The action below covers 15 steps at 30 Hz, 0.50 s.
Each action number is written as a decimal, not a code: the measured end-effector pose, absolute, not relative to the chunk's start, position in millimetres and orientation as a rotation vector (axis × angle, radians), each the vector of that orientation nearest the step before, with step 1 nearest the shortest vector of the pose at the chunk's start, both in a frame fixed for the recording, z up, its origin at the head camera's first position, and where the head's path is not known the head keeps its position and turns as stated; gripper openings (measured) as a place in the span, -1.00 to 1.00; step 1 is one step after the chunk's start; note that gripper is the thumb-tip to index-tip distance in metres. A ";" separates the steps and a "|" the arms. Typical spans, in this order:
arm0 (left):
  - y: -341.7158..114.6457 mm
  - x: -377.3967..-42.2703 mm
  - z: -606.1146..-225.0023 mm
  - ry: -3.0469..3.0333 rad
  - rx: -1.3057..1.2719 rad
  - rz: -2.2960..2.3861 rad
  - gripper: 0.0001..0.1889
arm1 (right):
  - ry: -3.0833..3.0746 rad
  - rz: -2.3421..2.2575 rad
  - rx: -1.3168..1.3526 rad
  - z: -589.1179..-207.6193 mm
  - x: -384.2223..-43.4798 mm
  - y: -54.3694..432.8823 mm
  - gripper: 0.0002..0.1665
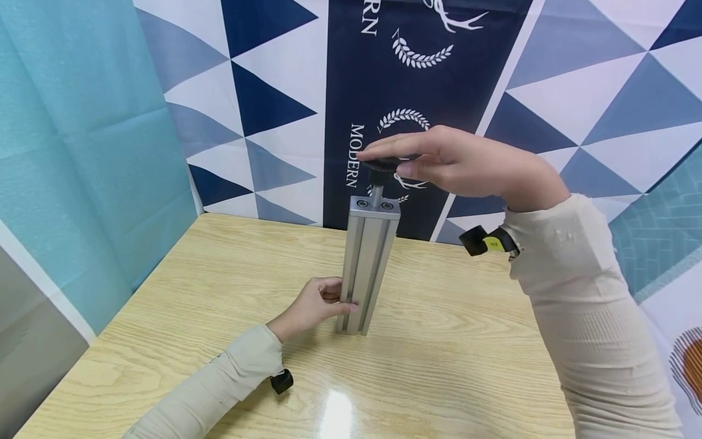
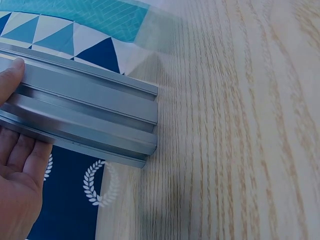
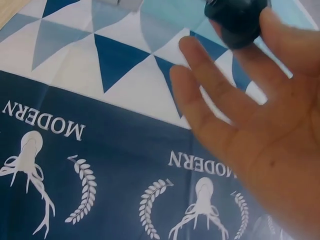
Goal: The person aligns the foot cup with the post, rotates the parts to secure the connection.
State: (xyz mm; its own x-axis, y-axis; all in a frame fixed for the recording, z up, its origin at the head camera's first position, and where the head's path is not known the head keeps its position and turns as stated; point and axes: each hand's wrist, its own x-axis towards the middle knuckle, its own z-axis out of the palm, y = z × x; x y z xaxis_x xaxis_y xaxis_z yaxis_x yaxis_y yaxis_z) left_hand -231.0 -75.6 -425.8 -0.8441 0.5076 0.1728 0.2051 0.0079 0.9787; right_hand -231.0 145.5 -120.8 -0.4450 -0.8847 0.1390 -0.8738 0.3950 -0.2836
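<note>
An aluminium extrusion profile [image 1: 362, 268] stands upright on the wooden table, slightly tilted in the head view. Two screws sit in its top end plate [image 1: 375, 207], and a metal stem rises from it to a black levelling foot [image 1: 378, 174]. Low on the profile, my left hand [image 1: 315, 305] grips it, thumb on the near face and fingers behind; the left wrist view shows the grooved profile [image 2: 85, 105] between them. Up top, my right hand [image 1: 466, 161] holds the foot [image 3: 237, 20] between thumb and index finger. Its other fingers [image 3: 215, 85] extend past the foot.
Behind the table [image 1: 466, 341] hangs a patterned cloth [image 1: 280, 103] with triangles and a dark printed band. A turquoise cloth [image 1: 93, 140] borders the left side. Black wrist cameras are worn at both sleeves.
</note>
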 end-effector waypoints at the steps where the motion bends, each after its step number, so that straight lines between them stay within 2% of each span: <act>1: -75.6 -231.1 -426.0 2.052 0.747 1.926 -0.54 | 2.606 -0.494 -1.642 -121.4 -230.1 144.9 -0.45; 8: -75.7 -230.7 -425.9 2.046 0.741 1.930 -0.54 | 2.772 -0.441 -1.568 -122.5 -219.7 137.3 -0.50; 15: -75.1 -230.4 -425.2 2.045 0.745 1.935 -0.55 | 3.089 -0.464 -1.239 -125.9 -202.8 122.4 -0.60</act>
State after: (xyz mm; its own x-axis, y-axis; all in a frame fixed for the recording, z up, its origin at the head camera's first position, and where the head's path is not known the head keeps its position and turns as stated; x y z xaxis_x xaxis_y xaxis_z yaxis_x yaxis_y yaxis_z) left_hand -230.4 -75.1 -425.2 -0.8446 0.5057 0.1757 0.2035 -0.0003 0.9791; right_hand -202.8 122.4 -125.9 -0.7074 -0.6399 0.3002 -0.6999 0.6935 -0.1707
